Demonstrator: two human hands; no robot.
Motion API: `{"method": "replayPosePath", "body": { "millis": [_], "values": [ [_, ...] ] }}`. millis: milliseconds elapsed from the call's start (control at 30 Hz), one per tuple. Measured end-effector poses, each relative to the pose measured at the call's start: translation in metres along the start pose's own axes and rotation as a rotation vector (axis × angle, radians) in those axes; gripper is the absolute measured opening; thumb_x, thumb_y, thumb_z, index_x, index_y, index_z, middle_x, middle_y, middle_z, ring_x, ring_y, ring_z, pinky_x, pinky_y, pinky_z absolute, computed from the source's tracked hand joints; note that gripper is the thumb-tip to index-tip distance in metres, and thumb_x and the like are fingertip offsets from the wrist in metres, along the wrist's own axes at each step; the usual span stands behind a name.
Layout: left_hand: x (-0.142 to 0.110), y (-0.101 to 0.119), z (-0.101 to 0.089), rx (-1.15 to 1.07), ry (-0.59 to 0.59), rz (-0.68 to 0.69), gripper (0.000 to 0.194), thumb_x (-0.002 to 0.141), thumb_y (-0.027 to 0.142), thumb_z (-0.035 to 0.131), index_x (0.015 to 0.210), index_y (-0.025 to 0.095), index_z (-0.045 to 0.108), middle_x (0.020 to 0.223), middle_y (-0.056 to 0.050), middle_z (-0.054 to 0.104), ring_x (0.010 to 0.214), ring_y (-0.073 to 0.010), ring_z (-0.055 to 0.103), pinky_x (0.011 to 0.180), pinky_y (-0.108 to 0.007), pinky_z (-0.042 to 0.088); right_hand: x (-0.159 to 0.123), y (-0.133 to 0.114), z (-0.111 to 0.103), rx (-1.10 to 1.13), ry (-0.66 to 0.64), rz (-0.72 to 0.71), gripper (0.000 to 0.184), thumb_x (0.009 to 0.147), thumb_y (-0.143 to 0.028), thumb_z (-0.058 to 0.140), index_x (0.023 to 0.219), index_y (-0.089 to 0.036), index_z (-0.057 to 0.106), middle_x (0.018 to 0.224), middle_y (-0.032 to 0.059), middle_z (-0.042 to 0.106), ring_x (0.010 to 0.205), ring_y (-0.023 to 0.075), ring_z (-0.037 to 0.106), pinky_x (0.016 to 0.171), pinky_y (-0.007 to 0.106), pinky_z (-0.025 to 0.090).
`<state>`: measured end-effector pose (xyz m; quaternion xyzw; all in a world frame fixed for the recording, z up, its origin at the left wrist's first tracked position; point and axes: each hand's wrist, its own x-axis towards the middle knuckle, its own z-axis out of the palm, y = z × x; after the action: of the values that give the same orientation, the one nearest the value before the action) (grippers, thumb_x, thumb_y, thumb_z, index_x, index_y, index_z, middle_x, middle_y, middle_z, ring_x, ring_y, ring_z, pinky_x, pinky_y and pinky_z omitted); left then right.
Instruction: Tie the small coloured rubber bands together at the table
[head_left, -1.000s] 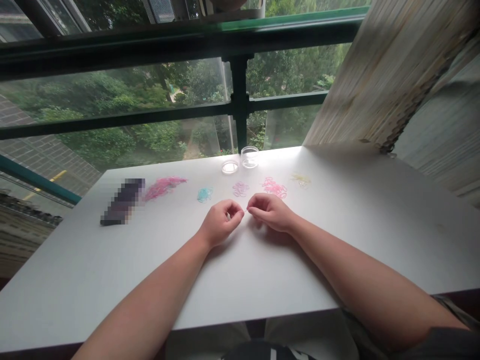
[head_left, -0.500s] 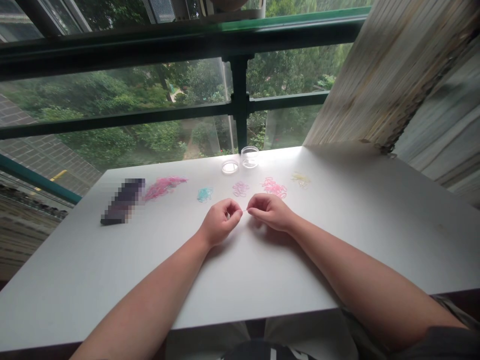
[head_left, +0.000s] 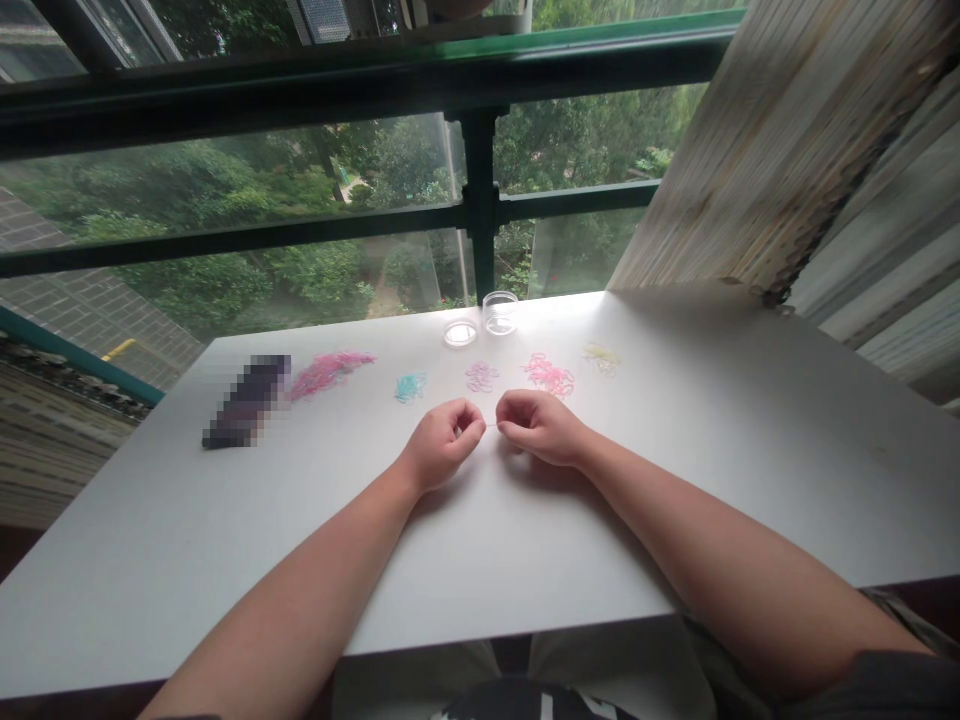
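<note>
My left hand (head_left: 441,443) and my right hand (head_left: 538,426) rest on the white table (head_left: 675,470), both in a pinch. Between their fingertips stretches a tiny pale rubber band (head_left: 490,426). Just beyond the hands lie small piles of rubber bands: a lilac pile (head_left: 481,376), a pink pile (head_left: 549,374), a turquoise pile (head_left: 410,387), a yellow pile (head_left: 602,356) and a larger magenta pile (head_left: 327,371).
A small clear round jar (head_left: 500,312) and its lid (head_left: 460,333) stand at the table's far edge by the window rail (head_left: 480,205). A dark blurred object (head_left: 246,401) lies at the left. A pale wall (head_left: 787,160) rises at the right.
My two hands have drawn slightly apart, and the thin band now shows stretched between the fingertips. Nothing else has moved.
</note>
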<state>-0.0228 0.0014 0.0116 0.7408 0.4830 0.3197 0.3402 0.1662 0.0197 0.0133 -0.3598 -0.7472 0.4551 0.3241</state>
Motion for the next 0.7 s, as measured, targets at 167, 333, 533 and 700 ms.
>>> {"method": "replayPosePath", "body": {
  "millis": [167,333,533,700],
  "values": [
    [0.0002,0.0008,-0.0001,0.004,-0.003,0.005,0.017,0.080,0.032,0.048,0.074,0.017,0.052,0.066,0.000,0.053,0.058,-0.0105,0.045,0.053,-0.022,0.036,0.0000,0.0005,0.0001,-0.044,-0.006,-0.031,0.004,0.068,-0.014,0.049,0.068,-0.017,0.049,0.058,-0.0042,0.045,0.053,0.0079,0.040,0.050,0.020,0.033],
    [0.0004,0.0018,0.0006,-0.022,0.009,0.001,0.017,0.080,0.032,0.048,0.074,0.017,0.051,0.064,0.001,0.051,0.057,-0.0104,0.043,0.052,-0.022,0.035,-0.0003,0.0015,0.0012,-0.086,-0.011,-0.046,0.005,0.067,-0.013,0.047,0.067,-0.018,0.048,0.058,-0.0043,0.044,0.053,0.0080,0.039,0.051,0.021,0.032],
    [0.0001,0.0003,0.0012,-0.040,-0.010,0.016,0.016,0.082,0.031,0.047,0.076,0.016,0.050,0.065,0.002,0.049,0.057,-0.0094,0.041,0.053,-0.022,0.034,-0.0007,0.0015,0.0020,-0.134,-0.011,-0.050,0.006,0.067,-0.012,0.047,0.067,-0.018,0.049,0.059,-0.0045,0.045,0.054,0.0078,0.038,0.051,0.021,0.032],
    [-0.0005,0.0012,0.0005,-0.029,-0.016,0.031,0.016,0.083,0.030,0.047,0.079,0.016,0.051,0.069,0.002,0.050,0.060,-0.0096,0.043,0.056,-0.022,0.035,-0.0006,0.0024,0.0004,-0.095,-0.027,-0.056,0.005,0.070,-0.014,0.050,0.074,-0.017,0.050,0.060,-0.0043,0.046,0.054,0.0083,0.041,0.051,0.021,0.034]
  ]
}}
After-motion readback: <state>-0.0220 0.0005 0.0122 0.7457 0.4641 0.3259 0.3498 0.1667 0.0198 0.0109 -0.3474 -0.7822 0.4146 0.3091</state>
